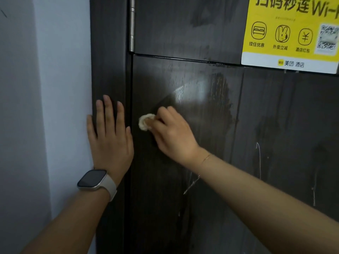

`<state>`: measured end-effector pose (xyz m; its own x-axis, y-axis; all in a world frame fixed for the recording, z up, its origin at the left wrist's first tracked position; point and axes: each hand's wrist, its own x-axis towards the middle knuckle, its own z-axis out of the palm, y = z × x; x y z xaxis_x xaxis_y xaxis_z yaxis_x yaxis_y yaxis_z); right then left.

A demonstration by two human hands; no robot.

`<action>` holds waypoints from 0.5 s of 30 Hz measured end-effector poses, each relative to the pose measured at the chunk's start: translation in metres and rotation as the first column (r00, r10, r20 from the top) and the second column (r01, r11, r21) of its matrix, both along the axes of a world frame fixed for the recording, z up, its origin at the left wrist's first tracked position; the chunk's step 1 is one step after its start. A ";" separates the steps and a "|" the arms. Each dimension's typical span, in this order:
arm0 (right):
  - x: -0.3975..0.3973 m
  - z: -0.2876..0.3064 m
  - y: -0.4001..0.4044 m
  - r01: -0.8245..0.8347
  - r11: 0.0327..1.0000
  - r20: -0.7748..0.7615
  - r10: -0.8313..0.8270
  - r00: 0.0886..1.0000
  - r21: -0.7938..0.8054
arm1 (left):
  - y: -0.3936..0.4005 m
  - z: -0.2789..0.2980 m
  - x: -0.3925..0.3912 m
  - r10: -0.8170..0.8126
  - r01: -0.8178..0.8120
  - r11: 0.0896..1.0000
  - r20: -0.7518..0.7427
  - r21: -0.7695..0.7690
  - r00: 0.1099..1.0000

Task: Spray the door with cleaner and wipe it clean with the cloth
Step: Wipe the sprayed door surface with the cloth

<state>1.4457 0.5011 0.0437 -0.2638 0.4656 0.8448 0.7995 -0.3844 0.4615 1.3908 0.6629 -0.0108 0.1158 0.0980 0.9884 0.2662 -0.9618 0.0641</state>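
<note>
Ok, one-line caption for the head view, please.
Right hand wipes the dark door with a small cloth while the left hand rests flat on the door frame.

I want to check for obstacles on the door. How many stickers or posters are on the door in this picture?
1. A yellow poster sits at the upper right of the door, cut by the frame edge. More may be hidden outside the view.

Door (211, 162): dark wood grain, upright, streaked wet beyond the right hand (172, 132).
Cloth (145, 121): small pale wad, pressed on door under right hand's fingertips.
</note>
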 end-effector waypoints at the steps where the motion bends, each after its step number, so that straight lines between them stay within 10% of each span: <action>1: 0.004 0.010 -0.009 0.012 1.000 0.007 -0.012 1.000 -0.001 | 0.001 0.000 0.000 -0.003 0.003 1.000 0.000 -0.003 1.000; 8: 0.033 0.088 -0.056 0.153 0.741 -0.251 0.021 0.968 0.654 | 0.002 -0.001 0.002 -0.002 0.002 1.000 0.017 0.011 1.000; 15: 0.002 0.052 0.004 0.014 0.999 0.053 -0.016 0.998 0.050 | 0.003 0.000 -0.001 -0.028 0.028 0.999 0.009 0.020 1.000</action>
